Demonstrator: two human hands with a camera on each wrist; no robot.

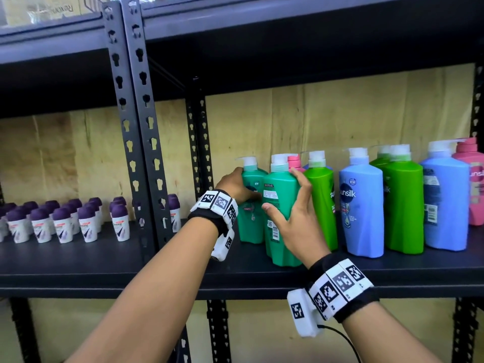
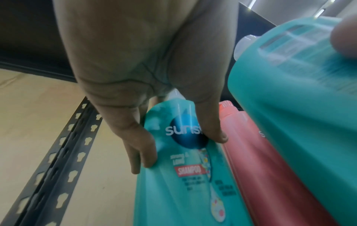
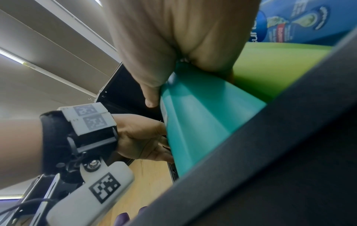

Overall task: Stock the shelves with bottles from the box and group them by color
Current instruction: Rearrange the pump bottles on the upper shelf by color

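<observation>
Two teal shampoo bottles stand at the left end of the dark shelf [image 1: 131, 260]. My left hand [image 1: 237, 186] grips the rear teal bottle [image 1: 251, 226], thumb on its label [image 2: 179, 133] in the left wrist view. My right hand [image 1: 284, 195] holds the front teal bottle [image 1: 281, 184], thumb on its face and fingers round its right side; the right wrist view shows that bottle [image 3: 203, 122] at the shelf's front edge. To the right stand a green bottle [image 1: 320, 197], a blue one [image 1: 362, 213], another green [image 1: 404, 205], another blue [image 1: 445, 203] and a pink one [image 1: 476, 184]. A second pink bottle [image 1: 294, 161] hides behind the teal ones.
Several small purple-capped roll-on bottles [image 1: 65, 221] fill the shelf bay to the left. Two slotted dark posts [image 1: 138, 132] divide the bays. Another shelf [image 1: 288, 30] runs overhead. A bare strip of shelf lies in front of the bottles.
</observation>
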